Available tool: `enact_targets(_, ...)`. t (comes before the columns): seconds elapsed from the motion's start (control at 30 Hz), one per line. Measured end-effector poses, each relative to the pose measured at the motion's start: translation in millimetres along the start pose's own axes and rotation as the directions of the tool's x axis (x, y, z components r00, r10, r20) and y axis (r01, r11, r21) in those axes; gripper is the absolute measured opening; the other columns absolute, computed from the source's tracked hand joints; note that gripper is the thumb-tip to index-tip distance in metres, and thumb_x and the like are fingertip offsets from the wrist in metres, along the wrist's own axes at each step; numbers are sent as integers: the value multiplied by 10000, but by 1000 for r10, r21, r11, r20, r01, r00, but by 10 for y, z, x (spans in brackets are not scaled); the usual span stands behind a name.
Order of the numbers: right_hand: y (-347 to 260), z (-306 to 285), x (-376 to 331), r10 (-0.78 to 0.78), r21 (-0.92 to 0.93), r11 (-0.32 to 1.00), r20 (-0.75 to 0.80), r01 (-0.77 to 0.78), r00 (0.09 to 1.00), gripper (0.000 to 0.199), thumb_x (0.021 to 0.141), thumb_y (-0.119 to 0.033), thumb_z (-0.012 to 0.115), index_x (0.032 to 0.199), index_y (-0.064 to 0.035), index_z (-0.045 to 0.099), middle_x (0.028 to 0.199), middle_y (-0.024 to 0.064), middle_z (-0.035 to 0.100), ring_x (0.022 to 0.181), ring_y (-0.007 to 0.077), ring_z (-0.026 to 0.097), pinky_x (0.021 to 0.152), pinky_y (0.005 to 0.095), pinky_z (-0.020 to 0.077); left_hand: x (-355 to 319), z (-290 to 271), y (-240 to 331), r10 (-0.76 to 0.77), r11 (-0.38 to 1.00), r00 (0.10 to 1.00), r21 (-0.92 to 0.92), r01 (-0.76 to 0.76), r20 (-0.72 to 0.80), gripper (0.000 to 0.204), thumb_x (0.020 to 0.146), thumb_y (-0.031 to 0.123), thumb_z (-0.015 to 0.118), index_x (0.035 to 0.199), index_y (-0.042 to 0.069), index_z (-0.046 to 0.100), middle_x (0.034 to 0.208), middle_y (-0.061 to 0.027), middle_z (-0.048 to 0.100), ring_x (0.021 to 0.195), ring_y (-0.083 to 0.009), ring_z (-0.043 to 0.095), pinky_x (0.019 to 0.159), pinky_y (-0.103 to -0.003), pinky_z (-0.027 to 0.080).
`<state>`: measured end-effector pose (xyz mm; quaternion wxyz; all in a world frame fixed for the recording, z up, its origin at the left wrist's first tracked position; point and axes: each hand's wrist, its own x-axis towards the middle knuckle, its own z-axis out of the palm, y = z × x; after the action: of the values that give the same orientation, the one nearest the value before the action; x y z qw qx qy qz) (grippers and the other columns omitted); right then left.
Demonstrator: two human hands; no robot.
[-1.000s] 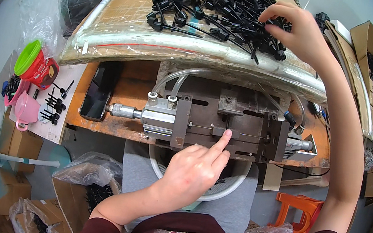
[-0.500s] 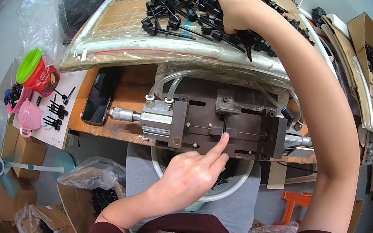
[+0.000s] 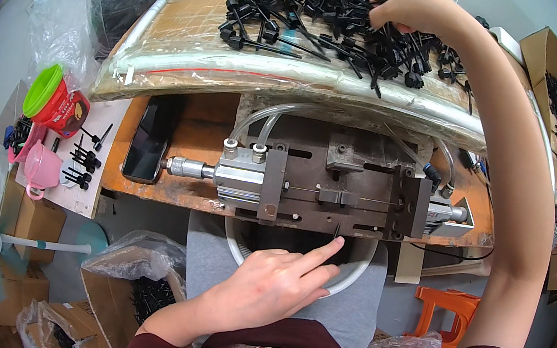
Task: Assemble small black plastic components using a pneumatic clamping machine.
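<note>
On the cardboard [image 3: 193, 26], black parts [image 3: 344, 11] lie under the right hand [image 3: 420, 8], grip unclear, seemingly at a picking step calling for one piece freed; the left hand [image 3: 277, 276] points, clasping nothing.

Black plastic parts, thin-stemmed with blocky heads [image 3: 281, 18]: loose tangled heap, stems every way, on brown cardboard [image 3: 193, 26]. Dark metal fixture with silver end cylinders [image 3: 305, 169]: flat on orange tabletop [image 3: 200, 118].
</note>
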<state>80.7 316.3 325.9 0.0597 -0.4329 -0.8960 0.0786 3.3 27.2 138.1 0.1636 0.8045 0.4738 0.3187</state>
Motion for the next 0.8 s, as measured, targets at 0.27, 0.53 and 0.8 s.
enact_targets(0.27, 196, -72, -28, -80, -56, 995, -28, 78, 996, 336, 752, -210, 765, 981, 26, 700, 785, 116, 700, 721, 224, 657, 711, 349, 521, 114, -193, 56, 5, 999, 998, 38, -2, -55, 448, 773, 286, 791, 1142, 58, 680, 1278, -124, 642, 695, -221, 663, 636, -290, 536)
enact_targets(0.53, 568, -202, -238, 30, 487, 871, -184, 65, 982, 163, 862, -94, 714, 979, 17, 691, 782, 66, 662, 667, 104, 585, 639, 252, 475, 217, -309, -28, -24, 988, 969, -151, -14, -245, 541, 704, 171, 852, 1188, 15, 665, 1181, -157, 687, 755, -186, 710, 694, -277, 562)
enact_targets(0.8, 717, 72, -791, -129, 774, 545, -305, 324, 944, 372, 911, -212, 694, 1164, 52, 625, 915, 57, 692, 600, -24, 536, 579, 122, 447, 571, -418, -164, -349, 704, 820, -705, -90, -453, 510, 939, -8, 595, 1419, -65, 433, 1409, -213, 506, 1110, -238, 626, 849, -332, 578)
